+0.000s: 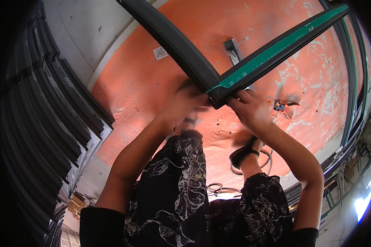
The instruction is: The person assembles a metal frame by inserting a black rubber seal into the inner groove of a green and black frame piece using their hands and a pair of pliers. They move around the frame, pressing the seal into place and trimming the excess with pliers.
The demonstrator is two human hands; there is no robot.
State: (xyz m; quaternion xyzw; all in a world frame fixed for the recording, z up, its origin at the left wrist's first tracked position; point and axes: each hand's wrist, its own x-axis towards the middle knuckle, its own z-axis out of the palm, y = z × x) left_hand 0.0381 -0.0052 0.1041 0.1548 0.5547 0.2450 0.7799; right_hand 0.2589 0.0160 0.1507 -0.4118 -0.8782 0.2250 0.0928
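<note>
In the head view, your right hand [252, 110] has its grip curled around the dark frame [171, 43] by its corner, just above centre; bars reach upper left and upper right, one bearing a green strip [276, 53]. Your left hand [185, 103] blurs beside that corner, so its grip can't be told. Pliers [280, 106] lie right of centre.

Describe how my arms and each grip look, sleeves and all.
Both arms wear black short sleeves: left sleeve, right sleeve. The left forearm and right forearm are bare below them. The left grip and right grip show no gloves. Blur on the left hides finer details, such as any ring.
</note>
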